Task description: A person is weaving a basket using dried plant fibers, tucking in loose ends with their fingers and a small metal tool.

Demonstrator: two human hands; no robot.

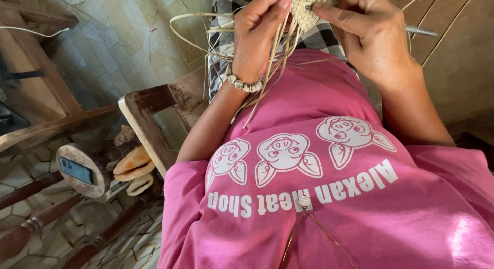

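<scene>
A small woven straw piece (303,9) sits at the top of the head view, above my pink shirt. My left hand (257,35), with a bead bracelet at the wrist, grips its left side and several loose pale straw strips (267,76) that trail down over the shirt. My right hand (368,35) presses on the right side of the weave. It holds a thin metal tool (421,30) whose shaft sticks out to the right, with its tip at the weave.
A worn wooden chair arm (149,125) stands to my left. Beyond it are a round wooden stool (82,168) with a dark phone on it, pale sandals (133,163), and a tiled floor (113,47). Wooden boards lie at right.
</scene>
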